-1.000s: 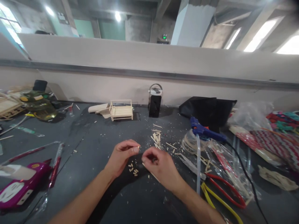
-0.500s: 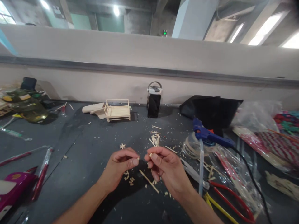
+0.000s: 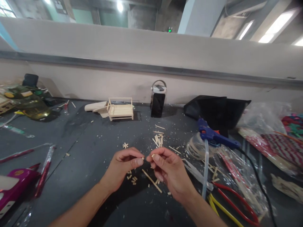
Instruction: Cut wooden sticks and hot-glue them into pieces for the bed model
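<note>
Between thumb and forefinger, my left hand (image 3: 126, 164) pinches a tiny piece of wood (image 3: 142, 158), mostly hidden by the fingertips. Close beside it, my right hand (image 3: 169, 167) pinches another small wood piece (image 3: 153, 155), its pale end showing. The fingertips of both hands almost meet above the dark table. Under and around them lie short cut wood bits (image 3: 134, 180) and a longer wooden stick (image 3: 151, 181). A small star-shaped wooden piece (image 3: 125, 145) rests beyond my left hand, and a pile of thin sticks (image 3: 158, 140) lies beyond my right.
A miniature wooden bench frame (image 3: 121, 109) stands at the back, left of a propped phone (image 3: 157, 105). To the right are a blue glue gun (image 3: 213, 135) on a roll of tape, red-and-yellow-handled pliers (image 3: 233, 201) and plastic bags. A magenta tool (image 3: 20, 181) lies at left.
My hands have come slightly closer together, the left fingertips shifting a little to the right. Both still pinch their small wood pieces. The camera view has tilted slightly.
</note>
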### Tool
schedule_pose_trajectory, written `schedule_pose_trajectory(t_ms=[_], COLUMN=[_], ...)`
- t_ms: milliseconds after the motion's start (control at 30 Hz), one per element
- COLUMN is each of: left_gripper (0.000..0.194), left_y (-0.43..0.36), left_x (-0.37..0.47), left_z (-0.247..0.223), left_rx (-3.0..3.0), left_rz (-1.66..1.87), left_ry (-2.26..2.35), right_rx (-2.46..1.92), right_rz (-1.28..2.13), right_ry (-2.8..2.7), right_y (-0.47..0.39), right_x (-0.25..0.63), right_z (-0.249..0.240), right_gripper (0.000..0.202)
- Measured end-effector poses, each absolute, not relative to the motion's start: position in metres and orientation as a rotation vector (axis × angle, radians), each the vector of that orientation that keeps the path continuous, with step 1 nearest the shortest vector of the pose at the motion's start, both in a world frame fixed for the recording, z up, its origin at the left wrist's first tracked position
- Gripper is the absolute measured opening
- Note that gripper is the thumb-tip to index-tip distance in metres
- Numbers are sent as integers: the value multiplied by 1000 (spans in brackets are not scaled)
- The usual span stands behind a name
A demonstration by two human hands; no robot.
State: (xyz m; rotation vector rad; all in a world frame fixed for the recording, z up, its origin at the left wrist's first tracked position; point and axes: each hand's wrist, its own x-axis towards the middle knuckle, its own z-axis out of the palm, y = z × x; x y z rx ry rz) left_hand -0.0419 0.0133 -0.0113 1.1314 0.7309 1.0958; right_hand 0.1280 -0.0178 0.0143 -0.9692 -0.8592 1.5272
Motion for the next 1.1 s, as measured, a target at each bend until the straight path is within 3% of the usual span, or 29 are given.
schedule_pose_trajectory(t_ms=[167, 267, 533, 1100], left_gripper=[6, 6, 6, 6], left_y=[14, 14, 12, 12], left_x=[-42, -42, -41, -41], left_z=[-11, -10, -8, -8], left_rx=[1137, 1138, 1148, 1210], left_rz=[1103, 1105, 1095, 1092], left_ry=[745, 743, 741, 718], right_rx=[-1088, -1090, -1186, -1039], right_rz=[1169, 1027, 820, 597], right_ry=[-1228, -1393, -1446, -1620], right_y=[-19, -21, -24, -26], right_x=[134, 134, 131, 130], right_z=[15, 17, 21, 19], right_gripper=[9, 15, 4, 13])
